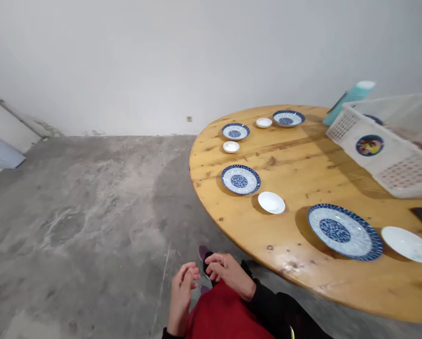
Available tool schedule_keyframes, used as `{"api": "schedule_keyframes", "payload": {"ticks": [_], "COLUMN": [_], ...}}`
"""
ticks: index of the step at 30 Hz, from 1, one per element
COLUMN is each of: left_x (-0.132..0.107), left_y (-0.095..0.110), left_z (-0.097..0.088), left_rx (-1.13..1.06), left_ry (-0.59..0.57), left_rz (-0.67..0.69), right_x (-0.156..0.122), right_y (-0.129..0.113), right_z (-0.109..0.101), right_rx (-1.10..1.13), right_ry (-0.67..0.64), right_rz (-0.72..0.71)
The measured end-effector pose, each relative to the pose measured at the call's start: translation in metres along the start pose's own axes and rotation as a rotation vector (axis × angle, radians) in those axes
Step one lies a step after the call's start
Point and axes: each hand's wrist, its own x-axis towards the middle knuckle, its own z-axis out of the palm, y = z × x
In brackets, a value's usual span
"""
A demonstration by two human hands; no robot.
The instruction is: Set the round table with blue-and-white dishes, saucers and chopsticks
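Observation:
My left hand [183, 292] hovers in front of my body with its fingers loosely curled and apart, holding nothing. Facing it, my right hand [231, 274] is likewise empty, its fingers spread and slightly bent, just off the table's near edge. On the round wooden table [281, 235], the closest dishes to my hands are a small white bowl [271, 202] and a blue-and-white plate [239, 180]. A larger-looking blue-patterned plate [345, 231] lies to the right, beside another white bowl [408, 244].
Farther back sit a plate [235, 132], a small white dish [231, 147], a second white dish [263, 123] and another plate [288, 118]. A white plastic basket [387, 165] stands at the right, with a teal object [350, 101] behind it. Concrete floor [101, 235] spreads leftward.

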Motion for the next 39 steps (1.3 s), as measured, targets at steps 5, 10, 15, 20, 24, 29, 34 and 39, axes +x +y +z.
{"api": "schedule_keyframes", "payload": {"ticks": [5, 10, 15, 20, 24, 29, 34, 39], "left_x": [0.063, 0.134, 0.201, 0.252, 0.296, 0.378, 0.47, 0.551], "left_y": [0.024, 0.083, 0.149, 0.183, 0.202, 0.251, 0.333, 0.4], "left_z": [-0.012, -0.037, -0.067, -0.093, -0.109, -0.124, -0.141, -0.14], "left_rx": [0.074, 0.199, 0.187, 0.082, 0.1, 0.176, 0.24, 0.307], "left_ry": [-0.083, -0.143, -0.069, 0.031, 0.008, -0.112, -0.187, -0.286], "left_rz": [0.029, 0.061, 0.004, -0.045, -0.112, -0.12, 0.028, 0.082], "right_x": [0.06, 0.14, 0.211, 0.259, 0.293, 0.351, 0.418, 0.468], "right_y": [-0.015, -0.061, -0.123, -0.163, -0.178, -0.201, -0.253, -0.298], "right_z": [0.02, 0.038, 0.041, 0.042, 0.048, 0.059, 0.075, 0.084], "right_rx": [0.009, 0.06, 0.1, 0.09, 0.094, 0.143, 0.22, 0.257], "right_ry": [0.009, 0.021, 0.079, 0.122, 0.149, 0.258, 0.384, 0.459], "right_rz": [0.025, 0.01, -0.038, -0.055, -0.013, 0.017, -0.013, -0.079]}}
